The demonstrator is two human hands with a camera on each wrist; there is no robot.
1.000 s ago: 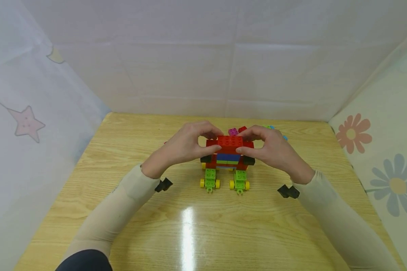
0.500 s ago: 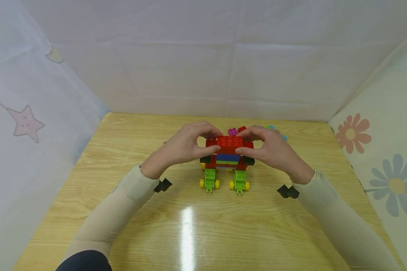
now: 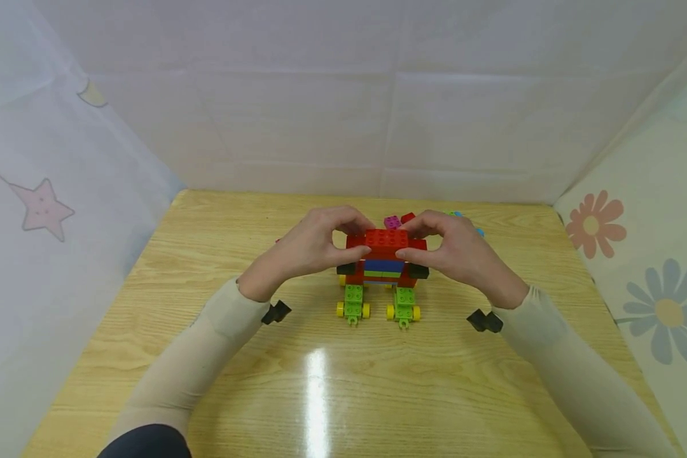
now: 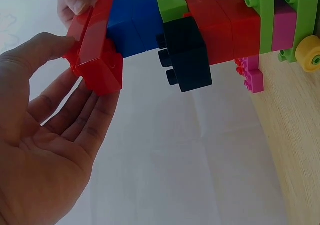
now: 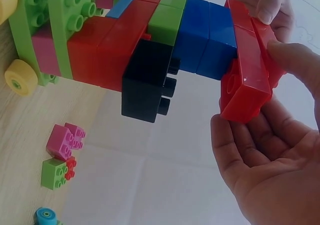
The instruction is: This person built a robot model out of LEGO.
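A tall building-block figure stands on two green wheeled bases (image 3: 353, 299) with yellow wheels. Its stack has red, green and blue bricks (image 5: 192, 37), and a black brick (image 4: 188, 54) juts out on each side. Across the top lies a wide red layer (image 4: 102, 45), with a red brick (image 3: 387, 239) centred on it. My left hand (image 3: 315, 245) pinches the red brick at its left end, thumb in front and fingers behind. The right hand (image 3: 458, 251) does likewise at the right end. In the wrist views, fingers also touch the ends of the wide red layer.
Behind the figure lie loose pink bricks (image 3: 392, 222), a red brick (image 3: 408, 217) and blue pieces (image 3: 479, 231). A green brick (image 5: 54, 173) shows there in the right wrist view. Cloth sheets (image 3: 298, 127) border the wooden table (image 3: 252, 381).
Almost nothing differs. The view shifts very slightly; both hands keep their hold on the red brick at the top, and the figure stays in place.
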